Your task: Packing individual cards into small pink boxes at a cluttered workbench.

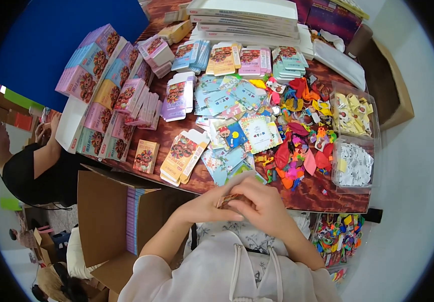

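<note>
Both my hands meet in front of my chest, at the near edge of the table. My left hand (209, 202) and my right hand (261, 201) are closed around a small orange-brown printed box (225, 201). Fingers cover most of it, so whether its flap is closed cannot be seen. Just beyond lie flat yellow cartons (180, 157) and a spread of printed cards (222, 163). A finished-looking small orange box (146, 156) stands left of the cartons. Right of the cards spreads a heap of colourful small toys and balloons (297, 136).
Filled display trays (67, 132) stand at the left. Flat carton stacks (223, 56) line the back, before piled white trays (242, 7). Clear bins (356, 158) hold small packets at the right. A cardboard box (101, 211) stands below left; another person (41, 166) works beyond it.
</note>
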A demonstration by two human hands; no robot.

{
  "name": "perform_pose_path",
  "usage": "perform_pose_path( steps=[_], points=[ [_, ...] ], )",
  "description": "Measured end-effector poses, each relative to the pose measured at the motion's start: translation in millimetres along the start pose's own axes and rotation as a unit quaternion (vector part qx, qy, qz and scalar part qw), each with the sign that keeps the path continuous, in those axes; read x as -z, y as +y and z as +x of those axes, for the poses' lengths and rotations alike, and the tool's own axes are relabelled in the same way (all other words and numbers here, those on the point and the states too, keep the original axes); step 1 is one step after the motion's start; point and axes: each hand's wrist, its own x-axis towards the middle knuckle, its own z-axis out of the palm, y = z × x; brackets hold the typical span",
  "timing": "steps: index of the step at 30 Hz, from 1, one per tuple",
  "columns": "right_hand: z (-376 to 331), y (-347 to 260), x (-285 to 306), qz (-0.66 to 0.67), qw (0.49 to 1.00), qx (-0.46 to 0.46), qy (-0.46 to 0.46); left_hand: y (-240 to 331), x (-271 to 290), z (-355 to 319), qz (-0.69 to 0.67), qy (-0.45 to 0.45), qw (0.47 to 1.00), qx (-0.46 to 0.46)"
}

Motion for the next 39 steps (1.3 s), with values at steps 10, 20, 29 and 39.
perform_pose_path(
  steps=[10,20,29,39],
  points=[
    [-6,-6,29,0.001,0.995,-0.004,0.096,-26,-6,13,-0.063,0.076,0.994,-0.039],
    [-16,19,23,0.061,0.995,-0.015,0.074,-56,-3,17,-0.222,0.031,0.974,-0.044],
    [-22,25,16,0.228,0.935,-0.129,0.240,-22,-12,13,-0.051,0.147,0.978,-0.137],
    [-33,39,29,0.061,0.989,-0.058,0.119,-5,-11,10,0.155,0.127,0.974,-0.110]
  ],
)
